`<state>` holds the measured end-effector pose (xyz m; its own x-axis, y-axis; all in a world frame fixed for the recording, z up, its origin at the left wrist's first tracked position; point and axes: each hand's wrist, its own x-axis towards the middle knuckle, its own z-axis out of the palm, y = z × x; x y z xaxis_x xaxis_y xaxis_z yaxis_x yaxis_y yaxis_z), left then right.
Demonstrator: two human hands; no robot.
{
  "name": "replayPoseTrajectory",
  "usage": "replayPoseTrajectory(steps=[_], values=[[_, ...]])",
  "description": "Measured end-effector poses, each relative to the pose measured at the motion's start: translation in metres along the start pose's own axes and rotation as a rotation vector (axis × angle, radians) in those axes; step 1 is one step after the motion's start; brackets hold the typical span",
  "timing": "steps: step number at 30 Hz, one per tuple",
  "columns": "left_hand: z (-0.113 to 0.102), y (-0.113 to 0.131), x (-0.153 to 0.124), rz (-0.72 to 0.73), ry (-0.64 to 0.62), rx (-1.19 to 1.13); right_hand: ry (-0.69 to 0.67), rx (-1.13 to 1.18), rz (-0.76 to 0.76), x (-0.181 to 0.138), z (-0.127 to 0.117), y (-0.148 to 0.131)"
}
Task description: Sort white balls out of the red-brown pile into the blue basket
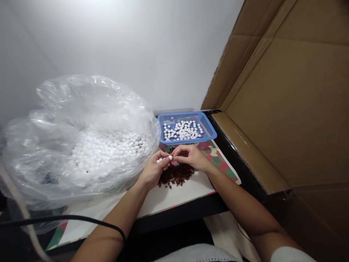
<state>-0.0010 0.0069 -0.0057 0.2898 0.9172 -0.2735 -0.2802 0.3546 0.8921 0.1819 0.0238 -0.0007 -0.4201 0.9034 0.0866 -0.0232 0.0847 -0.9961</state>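
My left hand is cupped palm up and holds a few small white balls, one pinched at its fingertips. My right hand meets it from the right, its fingers pinched at that same ball. Both hands hover over a heap of dark red-brown scraps on a white board. Just beyond them stands a blue plastic basket with many white balls in it. A big clear plastic bag full of white balls lies to the left.
A large open cardboard box fills the right side, its flap close to the basket. A white wall stands behind. A black cable crosses the lower left. The board has a coloured patterned rim and lies on a dark table.
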Motion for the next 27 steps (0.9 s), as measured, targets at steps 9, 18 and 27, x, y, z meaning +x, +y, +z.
replayPoseTrajectory(steps=[9,18,27], values=[[-0.001,-0.001,0.0,0.071,-0.011,0.132,-0.021,0.017,0.033,-0.001,0.001,-0.001],[0.001,0.005,-0.005,0.146,0.001,0.327,0.021,0.019,0.084,-0.001,0.005,0.005],[0.007,0.009,-0.006,0.109,0.031,0.154,0.038,-0.283,-0.125,-0.002,0.002,-0.015]])
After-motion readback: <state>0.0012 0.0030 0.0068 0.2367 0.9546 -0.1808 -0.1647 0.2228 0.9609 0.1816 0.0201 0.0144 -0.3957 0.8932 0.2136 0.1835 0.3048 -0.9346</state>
